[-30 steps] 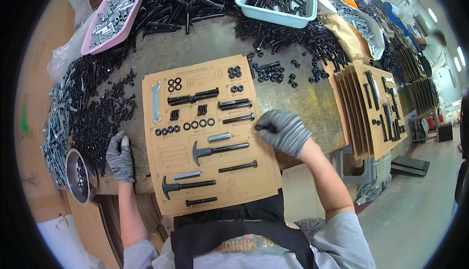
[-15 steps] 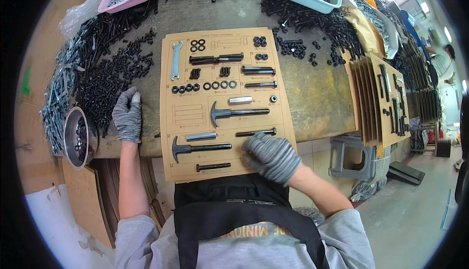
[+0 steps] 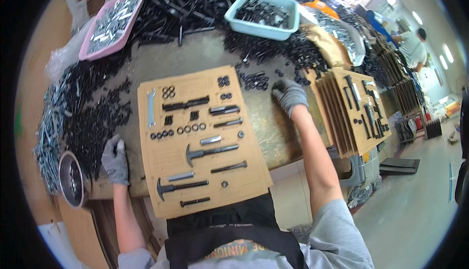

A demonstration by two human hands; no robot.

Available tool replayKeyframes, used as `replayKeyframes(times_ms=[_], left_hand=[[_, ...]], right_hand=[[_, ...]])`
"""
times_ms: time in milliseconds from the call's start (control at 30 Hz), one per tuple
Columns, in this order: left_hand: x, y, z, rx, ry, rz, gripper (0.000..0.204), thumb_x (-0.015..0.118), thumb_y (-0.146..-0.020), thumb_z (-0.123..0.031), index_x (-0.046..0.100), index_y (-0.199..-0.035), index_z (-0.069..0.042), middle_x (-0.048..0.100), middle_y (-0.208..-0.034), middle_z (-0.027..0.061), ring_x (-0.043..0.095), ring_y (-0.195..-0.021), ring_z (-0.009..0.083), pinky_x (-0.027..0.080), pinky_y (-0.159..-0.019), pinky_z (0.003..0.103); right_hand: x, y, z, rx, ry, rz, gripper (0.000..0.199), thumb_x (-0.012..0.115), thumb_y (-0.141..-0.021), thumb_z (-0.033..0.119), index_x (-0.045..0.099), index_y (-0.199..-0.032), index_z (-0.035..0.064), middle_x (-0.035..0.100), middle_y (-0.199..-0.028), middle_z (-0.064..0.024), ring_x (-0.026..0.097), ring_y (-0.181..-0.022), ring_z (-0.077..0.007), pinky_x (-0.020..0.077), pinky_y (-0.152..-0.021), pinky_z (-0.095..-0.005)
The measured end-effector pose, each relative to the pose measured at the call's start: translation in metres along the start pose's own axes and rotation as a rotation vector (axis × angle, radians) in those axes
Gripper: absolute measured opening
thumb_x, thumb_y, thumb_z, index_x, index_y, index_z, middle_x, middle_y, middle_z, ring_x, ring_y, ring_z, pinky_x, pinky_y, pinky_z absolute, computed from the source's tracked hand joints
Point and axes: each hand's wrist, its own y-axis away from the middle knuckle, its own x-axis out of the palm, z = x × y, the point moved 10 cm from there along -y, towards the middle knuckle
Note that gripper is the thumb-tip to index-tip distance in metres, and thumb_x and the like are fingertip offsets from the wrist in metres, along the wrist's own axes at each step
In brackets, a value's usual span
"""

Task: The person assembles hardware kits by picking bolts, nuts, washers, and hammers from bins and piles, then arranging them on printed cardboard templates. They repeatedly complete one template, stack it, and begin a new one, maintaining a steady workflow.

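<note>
Reaching out over the workbench, the right hand (image 3: 289, 94), in a grey knit glove, rests palm-down with fingers curled on the bare bench top just beside a small scatter of black nuts (image 3: 255, 80), close enough to pick from them, though I cannot tell whether anything is pinched under the fingers. The left hand (image 3: 115, 159), gloved the same, lies flat and loosely open at the edge of a broad heap of black screws (image 3: 93, 122), holding nothing that shows, as if steadying itself near the supply. Between the two hands lies the cardboard template board (image 3: 168, 159), flat and square to the person so every cut-out is within reach; its recesses already hold a flat silver wrench (image 3: 151, 107), rows of black washers (image 3: 178, 131), several black bolts (image 3: 227, 167) and two T-headed bolts (image 3: 210, 151), while some slots look unfilled. A round metal bowl (image 3: 70, 178) sits by the left wrist at the bench corner. Farther back stand a pink tray (image 3: 113, 21) of silvery parts and a pale blue tub (image 3: 264, 15) of black parts, with loose black hardware piled between them, crowding the far side of the board. To the right a stack of filled boards (image 3: 352, 107) leans on edge, hemming in the right arm. Another person (image 3: 411, 46) works well apart in the background.
</note>
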Motion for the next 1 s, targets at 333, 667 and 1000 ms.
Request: replayKeyframes(times_ms=[333, 667, 1000], left_hand=[[-0.006, 0.004, -0.006, 0.027, 0.121, -0.058, 0.019, 0.064, -0.088, -0.01, 0.066, -0.103, 0.0, 0.068, -0.095, 0.0067, 0.06, -0.086, 0.012, 0.047, -0.082, 0.027], [0.0, 0.003, -0.002, 0.012, 0.161, -0.03, 0.019, 0.064, -0.087, -0.011, 0.067, -0.103, -0.001, 0.069, -0.097, 0.0073, 0.061, -0.087, 0.0124, 0.047, -0.085, 0.026], [0.006, 0.004, 0.013, 0.006, 0.237, 0.035, 0.02, 0.063, -0.087, -0.007, 0.065, -0.106, 0.0, 0.068, -0.097, 0.006, 0.06, -0.089, 0.0132, 0.047, -0.085, 0.026]], right_hand=[[-0.025, 0.02, 0.062, -0.176, 0.165, -0.213, 0.021, 0.066, -0.08, 0.024, 0.064, -0.098, 0.0129, 0.065, -0.101, -0.0098, 0.058, -0.099, -0.0314, 0.0459, -0.088, -0.0392], [0.027, 0.251, 0.189, -0.431, -0.363, 0.374, 0.018, 0.067, -0.08, 0.02, 0.064, -0.094, 0.0099, 0.061, -0.08, -0.011, 0.062, -0.071, -0.0285, 0.0516, -0.064, -0.0375], [-0.003, 0.232, 0.154, -0.224, -0.454, 0.148, 0.026, 0.069, -0.081, 0.03, 0.064, -0.094, 0.0073, 0.065, -0.086, -0.0149, 0.064, -0.078, -0.0333, 0.0523, -0.067, -0.038]])
